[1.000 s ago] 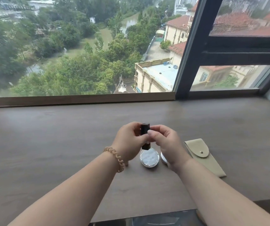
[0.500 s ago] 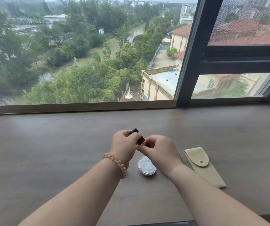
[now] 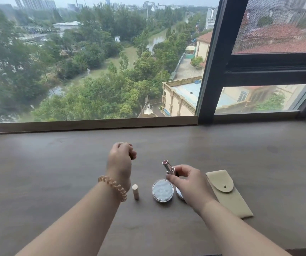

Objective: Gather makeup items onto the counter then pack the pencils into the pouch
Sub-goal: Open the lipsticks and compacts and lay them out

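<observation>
My right hand (image 3: 191, 183) grips the base of an uncapped lipstick (image 3: 167, 166), whose silver tube and reddish tip point up and to the left. My left hand (image 3: 120, 160) hovers over the counter further left, curled into a fist; the black cap is hidden inside it. A beige pouch (image 3: 229, 194) with a snapped flap lies flat to the right of my right hand. No pencils are in view.
A round silver compact (image 3: 162, 190) sits on the brown counter (image 3: 37, 182) below the lipstick. My right hand half covers a second round case (image 3: 179, 194). A small beige cylinder (image 3: 135, 192) stands beside my left wrist. The window ledge (image 3: 93, 124) runs along the back.
Both hands held the closed black lipstick together; they have since pulled apart. The left fist moved up and left, and the right hand keeps the bared tube. The view tilted upward.
</observation>
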A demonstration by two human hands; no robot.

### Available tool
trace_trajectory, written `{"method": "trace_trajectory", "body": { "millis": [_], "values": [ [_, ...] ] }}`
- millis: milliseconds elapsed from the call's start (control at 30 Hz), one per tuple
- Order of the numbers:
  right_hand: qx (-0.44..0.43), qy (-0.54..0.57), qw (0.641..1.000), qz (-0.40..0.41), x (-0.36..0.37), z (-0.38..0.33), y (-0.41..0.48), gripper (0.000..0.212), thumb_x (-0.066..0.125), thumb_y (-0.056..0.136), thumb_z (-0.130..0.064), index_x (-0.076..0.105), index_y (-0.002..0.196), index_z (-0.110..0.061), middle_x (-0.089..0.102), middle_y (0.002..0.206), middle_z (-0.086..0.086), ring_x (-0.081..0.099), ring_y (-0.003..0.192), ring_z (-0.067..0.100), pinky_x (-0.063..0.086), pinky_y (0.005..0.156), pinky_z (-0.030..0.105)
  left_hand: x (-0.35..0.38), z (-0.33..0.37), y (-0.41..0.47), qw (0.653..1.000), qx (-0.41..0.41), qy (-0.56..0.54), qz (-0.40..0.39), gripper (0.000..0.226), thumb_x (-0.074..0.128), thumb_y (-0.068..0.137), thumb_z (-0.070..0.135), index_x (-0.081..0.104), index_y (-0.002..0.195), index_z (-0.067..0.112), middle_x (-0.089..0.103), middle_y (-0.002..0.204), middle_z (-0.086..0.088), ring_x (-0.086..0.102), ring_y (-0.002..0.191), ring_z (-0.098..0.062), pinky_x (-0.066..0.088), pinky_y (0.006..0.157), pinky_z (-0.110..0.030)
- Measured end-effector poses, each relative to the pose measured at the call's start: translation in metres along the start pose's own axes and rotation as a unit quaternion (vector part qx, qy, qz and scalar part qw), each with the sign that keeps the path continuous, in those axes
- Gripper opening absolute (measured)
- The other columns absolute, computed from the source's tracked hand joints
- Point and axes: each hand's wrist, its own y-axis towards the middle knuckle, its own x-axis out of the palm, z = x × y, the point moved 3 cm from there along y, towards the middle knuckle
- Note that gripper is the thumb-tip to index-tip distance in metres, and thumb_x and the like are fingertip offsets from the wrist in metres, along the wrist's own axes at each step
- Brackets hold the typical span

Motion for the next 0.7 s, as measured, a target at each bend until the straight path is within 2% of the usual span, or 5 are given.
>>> {"method": "trace_trajectory", "body": {
  "millis": [100,267,467,600,700],
  "values": [
    [-0.021,0.084,0.996,-0.015,0.005,-0.008,0.004,0.006,0.075,0.078,-0.018,0.073,0.083,-0.017,0.072,0.084,0.0,0.062,0.076,-0.006,0.042,0.067,0.005,0.021,-0.029,-0.018,0.995,0.016,0.029,-0.099,0.014,0.073,0.077,0.013,0.059,0.078,0.011,0.052,0.069,-0.003,0.048,0.06,-0.014,0.04,0.057,-0.022],
    [-0.02,0.212,0.975,-0.056,0.018,-0.004,0.006,0.04,0.082,0.065,-0.045,0.073,0.088,-0.013,0.071,0.097,0.018,0.065,0.1,0.03,0.05,0.094,0.043,0.032,-0.036,-0.03,0.987,0.055,0.024,-0.151,0.019,0.082,0.067,0.004,0.068,0.076,0.013,0.05,0.072,-0.01,0.046,0.067,-0.019,0.042,0.058,-0.023],
    [-0.003,0.301,0.938,-0.17,0.022,-0.003,-0.003,0.028,0.069,0.082,-0.03,0.07,0.101,-0.009,0.071,0.094,0.002,0.062,0.09,0.01,0.044,0.085,0.025,0.032,-0.028,-0.038,0.981,0.049,-0.027,-0.187,0.017,0.073,0.072,-0.008,0.06,0.073,0.004,0.061,0.052,-0.003,0.056,0.045,-0.011,0.048,0.047,-0.019],
    [0.049,0.328,0.916,-0.228,0.025,0.0,-0.008,0.044,0.06,0.081,-0.041,0.061,0.118,-0.02,0.067,0.091,-0.009,0.062,0.084,0.007,0.034,0.089,0.036,0.026,-0.029,-0.041,0.982,0.037,-0.041,-0.183,0.014,0.073,0.073,-0.003,0.062,0.073,0.005,0.064,0.056,-0.003,0.058,0.049,-0.011,0.047,0.047,-0.02],
    [0.06,0.36,0.904,-0.225,0.026,0.001,-0.011,0.035,0.059,0.085,-0.041,0.061,0.113,-0.022,0.068,0.087,-0.009,0.063,0.079,0.007,0.035,0.087,0.037,0.021,-0.028,-0.043,0.982,0.033,-0.046,-0.18,0.012,0.071,0.076,-0.003,0.062,0.072,0.005,0.062,0.057,-0.004,0.054,0.044,-0.007,0.044,0.043,-0.016]
  ]
}}
